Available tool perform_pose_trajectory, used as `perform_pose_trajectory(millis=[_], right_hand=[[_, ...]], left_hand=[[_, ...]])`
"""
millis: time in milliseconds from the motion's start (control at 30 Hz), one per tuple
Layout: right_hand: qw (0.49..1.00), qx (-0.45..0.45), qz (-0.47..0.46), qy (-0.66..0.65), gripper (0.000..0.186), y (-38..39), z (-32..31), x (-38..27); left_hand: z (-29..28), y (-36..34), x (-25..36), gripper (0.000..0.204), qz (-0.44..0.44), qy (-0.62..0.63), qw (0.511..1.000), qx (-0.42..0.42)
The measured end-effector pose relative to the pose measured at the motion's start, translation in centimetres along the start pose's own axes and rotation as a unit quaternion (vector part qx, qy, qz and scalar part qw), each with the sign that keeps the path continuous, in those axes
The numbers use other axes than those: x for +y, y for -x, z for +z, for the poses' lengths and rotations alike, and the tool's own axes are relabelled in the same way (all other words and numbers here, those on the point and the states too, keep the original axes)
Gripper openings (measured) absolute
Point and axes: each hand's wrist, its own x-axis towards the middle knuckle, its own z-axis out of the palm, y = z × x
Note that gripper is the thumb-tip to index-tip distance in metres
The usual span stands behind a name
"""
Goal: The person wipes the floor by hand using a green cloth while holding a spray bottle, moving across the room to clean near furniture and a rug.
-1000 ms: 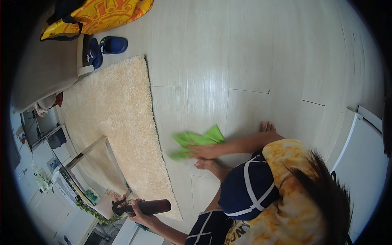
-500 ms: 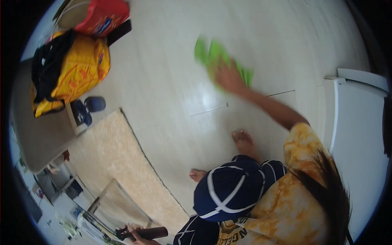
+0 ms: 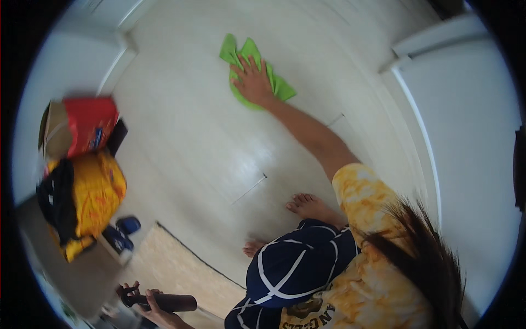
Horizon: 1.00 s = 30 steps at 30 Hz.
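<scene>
Slid farther from my feet (image 3: 311,207): green cloth (image 3: 280,89), flat on floor (image 3: 192,109) under my spread right hand (image 3: 255,82). Looks light, limp; press mid-cloth. Left hand (image 3: 157,308) wraps dark spray bottle (image 3: 179,302) near neck, probably slick.

- A bright green cloth (image 3: 280,88) is spread, creased and uneven, on the pale floor (image 3: 186,109) at the far middle of the scene. It is partly covered by the right hand (image 3: 253,81), by which it is pressed down with splayed fingers. Two peaks are pointed to the far side, and one corner is stretched rightward.
- A dark, cylindrical spray bottle (image 3: 179,302) with a trigger head is gripped by the left hand (image 3: 155,305) at the near left, its head turned left, its base right.
</scene>
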Motion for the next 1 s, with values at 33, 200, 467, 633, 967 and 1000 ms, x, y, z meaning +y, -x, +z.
perform_pose_trajectory(millis=[33,200,467,633,967,1000], right_hand=[[0.997,0.028,0.075,0.022,0.047,2.3,-0.4,-0.3],[0.97,-0.117,0.212,-0.02,0.047,27.9,-10.8,1.9],[0.754,-0.002,0.607,0.251,0.054,43.8,-14.2,7.2],[0.974,-0.014,0.224,0.014,0.052,37.7,-14.2,1.6],[0.572,0.101,0.783,0.221,0.056,74.6,-20.1,0.6],[0.547,0.111,0.801,0.217,0.057,74.9,-20.0,1.6]], left_hand=[[-2.6,-4.2,-3.9,0.055,-0.026,-0.065,0.997,0.021],[7.9,-11.0,1.4,0.047,0.095,-0.016,0.989,-0.112],[28.6,3.0,7.7,0.046,0.235,0.002,0.744,-0.625],[35.5,16.1,12.4,0.052,0.309,-0.011,0.556,-0.771],[43.6,30.8,5.5,0.076,0.419,-0.224,0.487,-0.733],[43.4,30.8,5.1,0.078,0.393,-0.217,0.502,-0.739]])
